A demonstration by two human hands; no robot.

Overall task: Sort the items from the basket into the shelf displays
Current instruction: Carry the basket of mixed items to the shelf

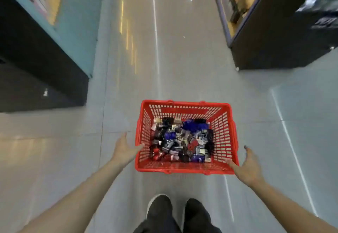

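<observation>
Nearest to the camera, two dark shoes (180,212) with pale soles were seen on the grey tiled floor (54,159), just behind the red plastic basket (186,169). From both lower corners, two bare forearms were stretched forward toward the basket.

The left hand (123,150) was held at the left wall of the basket, with the fingers straight and spread; one fingertip was seen against the mesh near the upper edge, and nothing was gripped. The right hand (246,168) was placed at the near right corner of the basket, also spread and relaxed, with the thumb raised. One finger lay close to the rim, but whether it touched could not be told because of the blur. Nothing was held in this hand.

The basket itself stood on the floor, directly in front of the shoes. Inside it, a heap of small packaged items (181,139) was lying on the bottom, in black, dark blue, white and some red colours; the single items were too blurred to be named.

Beyond the basket, the aisle ran on with bright light streaks on the tiles. To the far left of the basket, a dark shelf unit (36,64) with a light blue side was seen. To the far right of the basket, another dark display (274,36) with blurred goods was standing.
</observation>
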